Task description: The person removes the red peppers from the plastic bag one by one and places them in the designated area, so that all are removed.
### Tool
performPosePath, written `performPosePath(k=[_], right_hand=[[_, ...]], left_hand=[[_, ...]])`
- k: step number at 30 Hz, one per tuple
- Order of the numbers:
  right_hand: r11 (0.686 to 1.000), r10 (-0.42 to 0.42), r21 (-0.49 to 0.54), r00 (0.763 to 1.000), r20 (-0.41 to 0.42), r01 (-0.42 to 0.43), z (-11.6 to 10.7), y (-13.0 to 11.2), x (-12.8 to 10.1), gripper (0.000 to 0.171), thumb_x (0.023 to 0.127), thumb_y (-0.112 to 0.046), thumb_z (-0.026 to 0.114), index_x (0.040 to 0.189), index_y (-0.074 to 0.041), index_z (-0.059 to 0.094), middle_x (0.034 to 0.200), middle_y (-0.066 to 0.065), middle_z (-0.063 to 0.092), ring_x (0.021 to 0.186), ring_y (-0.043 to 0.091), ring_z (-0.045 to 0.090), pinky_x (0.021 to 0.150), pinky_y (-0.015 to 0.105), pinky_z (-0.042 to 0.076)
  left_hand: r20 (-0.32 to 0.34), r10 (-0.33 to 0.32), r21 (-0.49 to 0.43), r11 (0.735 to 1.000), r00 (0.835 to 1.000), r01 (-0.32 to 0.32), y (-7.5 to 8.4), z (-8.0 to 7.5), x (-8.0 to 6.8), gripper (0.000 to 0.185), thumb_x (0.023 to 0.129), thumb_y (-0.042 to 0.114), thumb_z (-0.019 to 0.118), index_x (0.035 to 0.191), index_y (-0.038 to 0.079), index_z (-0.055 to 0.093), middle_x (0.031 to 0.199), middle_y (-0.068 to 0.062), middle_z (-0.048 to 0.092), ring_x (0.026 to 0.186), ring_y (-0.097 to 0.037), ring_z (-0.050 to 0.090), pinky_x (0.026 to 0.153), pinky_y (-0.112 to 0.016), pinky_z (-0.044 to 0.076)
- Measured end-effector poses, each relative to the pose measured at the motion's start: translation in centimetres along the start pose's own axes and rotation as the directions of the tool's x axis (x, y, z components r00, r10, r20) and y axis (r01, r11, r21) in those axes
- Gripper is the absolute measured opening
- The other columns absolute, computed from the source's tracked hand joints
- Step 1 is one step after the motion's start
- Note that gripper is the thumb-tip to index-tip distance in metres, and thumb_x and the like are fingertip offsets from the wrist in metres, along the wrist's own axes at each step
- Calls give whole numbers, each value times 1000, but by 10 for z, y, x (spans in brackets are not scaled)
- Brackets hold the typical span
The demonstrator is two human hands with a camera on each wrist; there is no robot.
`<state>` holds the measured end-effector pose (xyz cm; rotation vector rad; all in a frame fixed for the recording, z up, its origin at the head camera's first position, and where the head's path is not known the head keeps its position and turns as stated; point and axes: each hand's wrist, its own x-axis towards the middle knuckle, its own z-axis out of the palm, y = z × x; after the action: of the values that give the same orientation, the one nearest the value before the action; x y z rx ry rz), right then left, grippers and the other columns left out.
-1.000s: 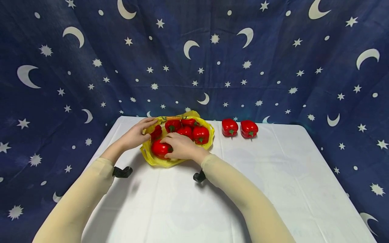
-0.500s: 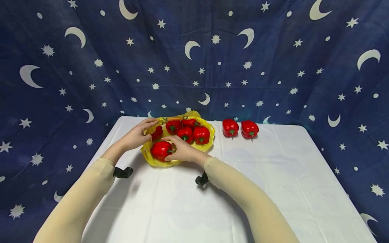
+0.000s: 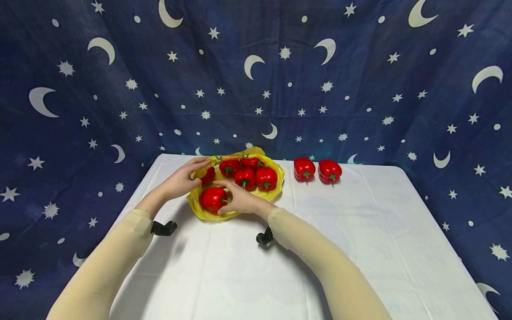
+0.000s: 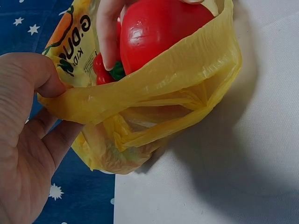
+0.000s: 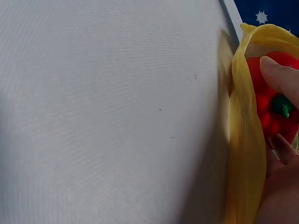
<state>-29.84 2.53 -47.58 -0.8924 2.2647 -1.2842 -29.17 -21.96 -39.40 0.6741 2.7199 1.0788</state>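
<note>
Since a second ago my right hand (image 3: 240, 201) has slid off the top of the front pepper (image 3: 213, 198) to its side, fingers curled round it inside the bag (image 3: 276, 189) near the table's (image 3: 360, 249) far edge. Left hand (image 3: 182, 180) keeps pinching the rim open. Two peppers (image 3: 317, 170) stay outside, unmoved.

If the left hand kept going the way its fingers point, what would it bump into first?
Probably the small red pepper just inside the yellow bag, right past the left hand, which pinches the bag's rim. Depth is hard to judge.
</note>
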Motion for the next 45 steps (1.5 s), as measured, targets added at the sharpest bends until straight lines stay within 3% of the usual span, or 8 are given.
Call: performPosePath(k=[11, 20, 30, 37, 45], right_hand=[[1000, 9, 4, 1000, 15, -9, 5, 3, -2, 96, 78, -22, 88, 156, -43, 35, 155, -2, 37, 140, 19, 38, 112, 40, 41], [999, -1, -46, 1000, 5, 1, 7, 1, -4, 97, 79, -19, 88, 157, -38, 34, 158, -1, 36, 145, 20, 34, 117, 46, 35], [1000, 2, -6, 1000, -22, -2, 4, 1, -5, 89, 79, -21, 89, 153, -34, 41, 152, -1, 42, 139, 18, 41, 113, 40, 40], [999, 32, -4, 998, -55, -33, -8, -1, -14, 89, 80, -22, 88, 153, -34, 38, 153, 0, 40, 135, 18, 44, 108, 35, 45], [997, 9, 73, 997, -72, -3, -22, -8, -32, 88, 80, -17, 88, 151, -31, 39, 150, 0, 41, 124, 15, 53, 98, 26, 51]], left_hand=[[6, -4, -9, 1000, 1000, 4, -1, 0, 1, 66, 94, -3, 56, 157, 10, 43, 165, -7, 28, 148, -36, 32, 110, -61, 38], [8, -3, -11, 1000, 1000, 3, 1, 2, 0, 66, 93, -5, 55, 156, 8, 43, 165, -9, 27, 147, -36, 32, 110, -60, 39], [7, 10, -8, 1000, 1000, -10, 0, 4, -1, 67, 93, -5, 55, 157, 8, 42, 166, -8, 25, 147, -36, 33, 108, -60, 42], [17, 11, -22, 1000, 1000, -11, -1, 5, -1, 67, 93, -5, 55, 157, 7, 41, 166, -9, 24, 147, -38, 31, 108, -62, 40], [22, 10, -9, 1000, 1000, -10, 0, 5, -1, 68, 93, -4, 56, 158, 7, 40, 166, -11, 25, 147, -41, 30, 108, -65, 38]])
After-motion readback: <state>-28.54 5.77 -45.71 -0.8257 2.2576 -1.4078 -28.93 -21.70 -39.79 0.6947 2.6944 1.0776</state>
